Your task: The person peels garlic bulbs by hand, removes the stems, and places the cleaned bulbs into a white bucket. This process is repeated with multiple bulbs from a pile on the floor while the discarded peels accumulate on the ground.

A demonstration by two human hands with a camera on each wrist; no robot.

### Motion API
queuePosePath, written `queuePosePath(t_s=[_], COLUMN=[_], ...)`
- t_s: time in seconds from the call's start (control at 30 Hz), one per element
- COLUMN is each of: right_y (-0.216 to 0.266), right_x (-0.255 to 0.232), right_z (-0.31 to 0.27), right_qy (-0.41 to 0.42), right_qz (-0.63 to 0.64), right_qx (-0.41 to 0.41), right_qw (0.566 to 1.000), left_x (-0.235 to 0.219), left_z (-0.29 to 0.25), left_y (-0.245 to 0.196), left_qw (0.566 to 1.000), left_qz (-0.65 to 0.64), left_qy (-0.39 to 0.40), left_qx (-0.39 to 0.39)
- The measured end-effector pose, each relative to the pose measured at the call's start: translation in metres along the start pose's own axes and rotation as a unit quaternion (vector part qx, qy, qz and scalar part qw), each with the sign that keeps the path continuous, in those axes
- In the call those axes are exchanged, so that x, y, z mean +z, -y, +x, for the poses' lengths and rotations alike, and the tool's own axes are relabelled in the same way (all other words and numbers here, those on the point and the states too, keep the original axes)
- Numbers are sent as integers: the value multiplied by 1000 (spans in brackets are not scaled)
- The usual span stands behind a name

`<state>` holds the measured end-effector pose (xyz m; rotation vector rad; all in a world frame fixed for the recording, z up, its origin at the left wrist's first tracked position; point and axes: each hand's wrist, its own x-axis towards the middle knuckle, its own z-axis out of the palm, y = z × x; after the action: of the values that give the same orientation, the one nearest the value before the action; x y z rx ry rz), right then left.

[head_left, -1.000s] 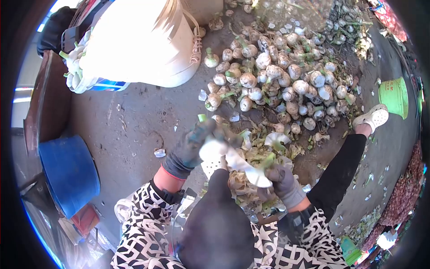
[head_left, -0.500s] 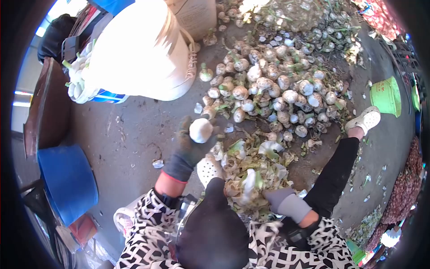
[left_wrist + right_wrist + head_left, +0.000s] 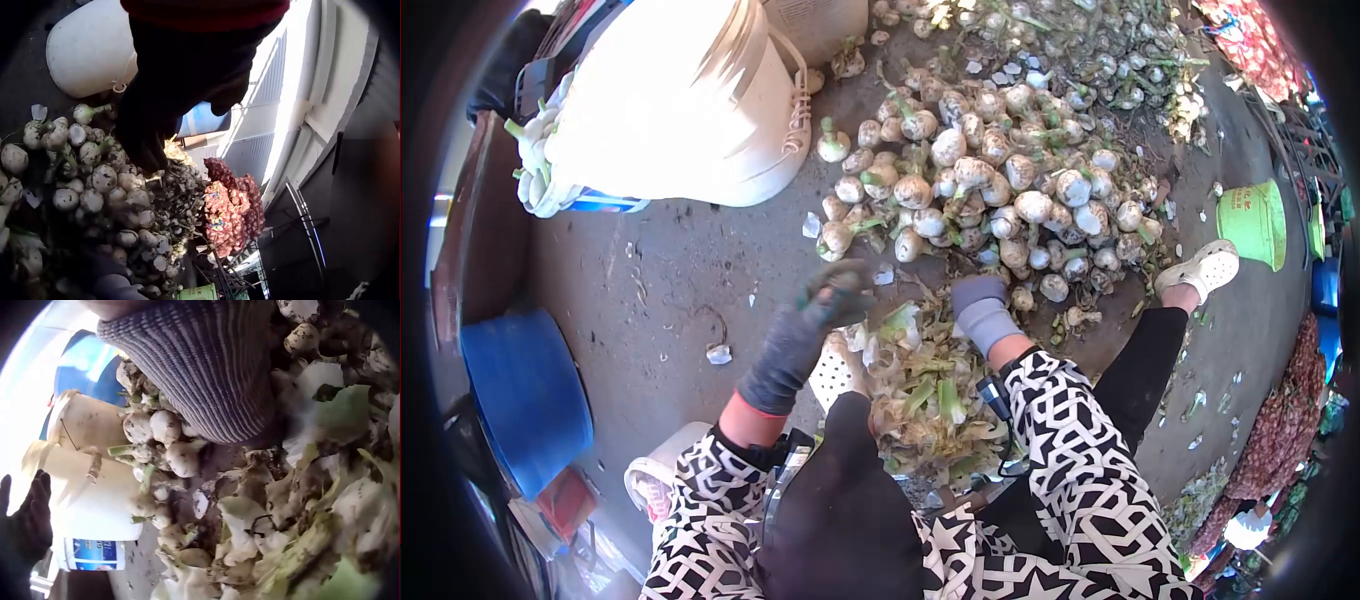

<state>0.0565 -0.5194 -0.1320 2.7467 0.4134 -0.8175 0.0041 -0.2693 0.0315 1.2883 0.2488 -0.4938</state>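
Over the bare floor is my gloved left hand (image 3: 805, 320), with no bulb visible in it; the right wrist view shows its fingers (image 3: 40, 494) spread apart. My right hand (image 3: 983, 305), in a grey-purple glove (image 3: 200, 372), reaches to the near edge of a heap of soil-marked bulbs (image 3: 1030, 205). Its fingers are hidden from above and dark in its wrist view, so what they touch cannot be told. Peeled leaves and skins (image 3: 930, 400) lie heaped between the feet, just below my right hand.
A large white bucket (image 3: 750, 150) stands upper left, beside a container of pale bulbs (image 3: 545, 165). At the left is a blue tub (image 3: 530, 400). A green bucket (image 3: 1250, 225) and red net sacks (image 3: 1280, 430) are on the right. My shoe (image 3: 1200, 273) rests near the heap.
The white bulb has gone from my left hand; where it went is not shown. My right hand has moved from the leaf heap forward to the bulbs. The head view has shifted slightly.
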Motion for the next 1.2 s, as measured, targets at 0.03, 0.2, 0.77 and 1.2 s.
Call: queuePosePath(t_s=[0.03,0.2,0.77,1.2], right_y=[-2,-15,29,31], right_x=[-11,-68,-118,-117], right_z=[0,-63,-132,-122], right_qy=[24,14,-226,166], right_qz=[6,527,673,942], right_qx=[-26,-100,-108,-126], right_qw=[999,844,696,264], left_x=[-7,24,37,-19], left_z=[4,12,-16,14], left_y=[26,39,0,43], left_qw=[999,974,860,985], left_qz=[32,215,447,151], left_qy=[15,35,-30,-25], left_qx=[23,58,243,79])
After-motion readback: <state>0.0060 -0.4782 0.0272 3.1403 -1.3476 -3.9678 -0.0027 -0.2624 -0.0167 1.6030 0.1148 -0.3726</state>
